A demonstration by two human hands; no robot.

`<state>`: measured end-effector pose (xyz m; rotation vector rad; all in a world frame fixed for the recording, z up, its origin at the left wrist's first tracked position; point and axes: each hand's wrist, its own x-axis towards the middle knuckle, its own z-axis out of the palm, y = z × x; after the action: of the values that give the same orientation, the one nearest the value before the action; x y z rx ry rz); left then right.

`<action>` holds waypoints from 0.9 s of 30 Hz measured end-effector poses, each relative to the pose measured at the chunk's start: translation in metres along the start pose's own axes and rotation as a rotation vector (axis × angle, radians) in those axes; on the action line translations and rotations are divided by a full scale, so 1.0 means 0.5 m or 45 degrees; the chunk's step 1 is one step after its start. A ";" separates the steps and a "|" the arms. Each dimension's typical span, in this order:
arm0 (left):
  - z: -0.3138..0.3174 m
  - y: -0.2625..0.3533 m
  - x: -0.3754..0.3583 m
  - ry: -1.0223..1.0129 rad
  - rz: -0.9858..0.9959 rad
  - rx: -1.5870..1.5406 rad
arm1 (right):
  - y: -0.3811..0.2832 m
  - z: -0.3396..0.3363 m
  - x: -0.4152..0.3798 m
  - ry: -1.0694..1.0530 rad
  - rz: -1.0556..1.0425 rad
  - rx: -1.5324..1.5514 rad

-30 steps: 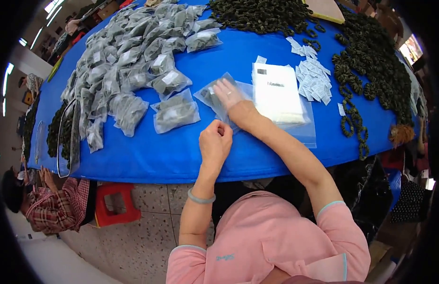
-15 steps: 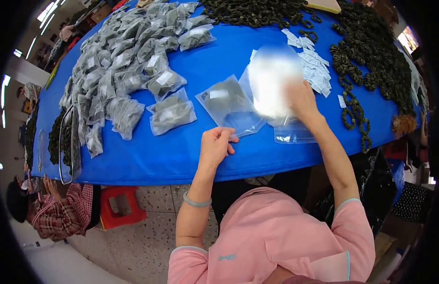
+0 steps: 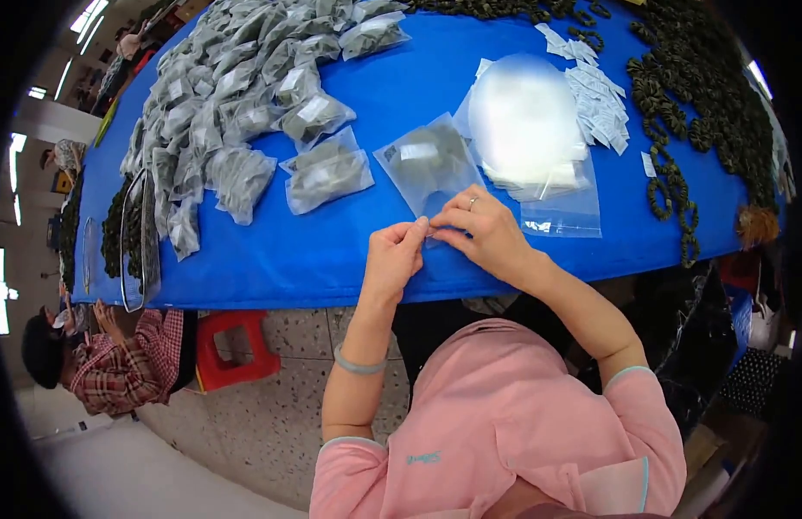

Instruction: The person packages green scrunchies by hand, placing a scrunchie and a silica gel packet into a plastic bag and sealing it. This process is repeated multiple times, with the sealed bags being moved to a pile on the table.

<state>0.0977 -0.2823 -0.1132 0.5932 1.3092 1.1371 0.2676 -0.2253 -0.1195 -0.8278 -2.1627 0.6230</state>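
Note:
A frosted plastic bag (image 3: 435, 160) with something dark green and a white label inside lies on the blue table, its near end toward me. My left hand (image 3: 396, 259) pinches that near edge between thumb and fingers. Close beside it, my right hand (image 3: 489, 235) is closed on the same edge, its fingertips almost touching my left thumb. The fingers hide part of the bag's mouth. Just beyond my right hand sits a stack of flat clear bags (image 3: 561, 208), much of it covered by a white blur.
Many filled bags (image 3: 236, 112) are heaped at left, with one filled bag (image 3: 329, 177) nearer. White paper slips (image 3: 598, 108) lie right of the stack. Dark green ruffled rings (image 3: 703, 86) pile up at far right. A person in a checked shirt (image 3: 124, 372) sits by a red stool (image 3: 236, 350).
My right hand has come from the bag stack, left and nearer, to the near edge of the filled bag. My left hand keeps its pinch there. The whole view has shifted slightly.

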 end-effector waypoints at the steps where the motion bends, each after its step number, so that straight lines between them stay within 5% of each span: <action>1: -0.004 -0.006 0.001 -0.005 -0.008 -0.029 | -0.001 0.005 -0.002 0.001 -0.003 -0.002; 14: 0.007 -0.034 -0.013 0.039 0.030 0.016 | -0.033 0.007 -0.040 0.037 -0.099 0.089; 16: 0.008 -0.033 -0.021 0.018 0.029 0.065 | -0.061 -0.069 -0.071 0.055 0.337 0.443; 19: 0.003 -0.022 -0.036 -0.012 0.031 0.189 | 0.007 -0.268 -0.210 0.748 0.803 0.655; 22: -0.020 -0.003 -0.050 -0.141 -0.031 0.466 | 0.071 -0.483 -0.419 1.078 0.928 0.591; 25: -0.035 0.002 -0.050 -0.235 -0.092 0.733 | 0.022 -0.510 -0.424 0.828 0.903 -0.257; 27: -0.041 -0.001 -0.038 0.023 0.484 1.054 | 0.008 -0.517 -0.416 0.617 0.846 -0.783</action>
<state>0.0809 -0.3045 -0.1097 1.4870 1.7206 0.8543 0.5771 -0.3269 -0.0569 -1.8483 -1.6058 0.0121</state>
